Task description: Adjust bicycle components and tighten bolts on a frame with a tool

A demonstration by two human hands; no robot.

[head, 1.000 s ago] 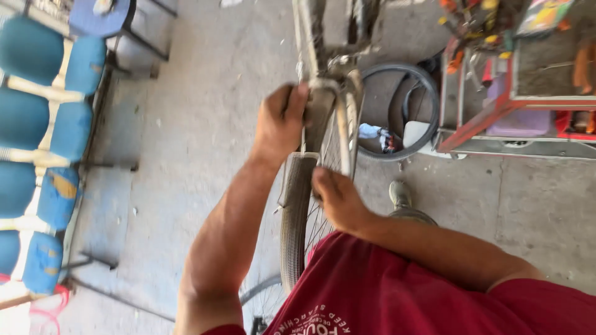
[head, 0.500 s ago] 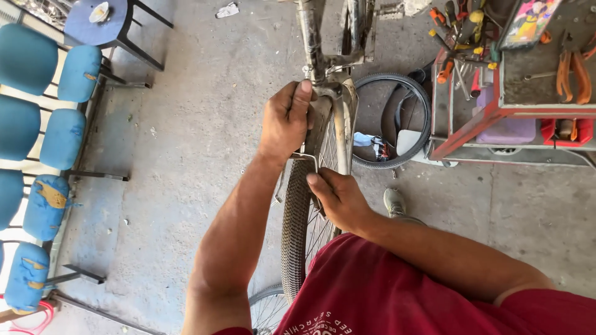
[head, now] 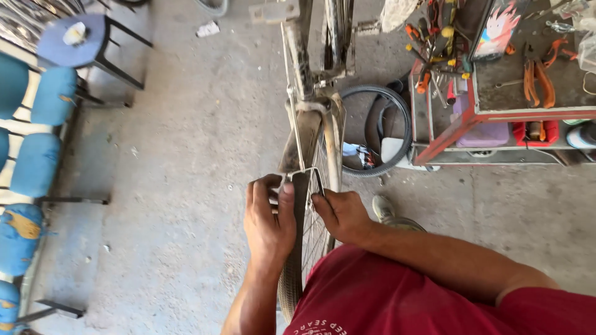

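Note:
A bicycle wheel (head: 297, 273) with a black tyre stands upright in front of me, under a worn mudguard (head: 305, 138). My left hand (head: 269, 218) wraps around the tyre on its left side, thumb pressed on the tread by the thin wire mudguard stay (head: 299, 171). My right hand (head: 341, 214) grips the right side of the same tyre and rim, fingers curled toward the spokes. Both hands sit level with each other just below the mudguard's end. The bicycle frame (head: 324, 43) runs up to the top of the head view.
A loose black tyre (head: 405, 133) leans by a red tool cart (head: 473, 118) holding pliers and screwdrivers at the right. Blue seats (head: 36, 162) line the left edge, with a round blue stool (head: 71, 42) at top left. My shoe (head: 386, 211) rests on concrete floor.
Both hands slid down the tyre toward me, from near the fork to the lower end of the mudguard. The camera view tilted, showing more of the cart and bicycle frame.

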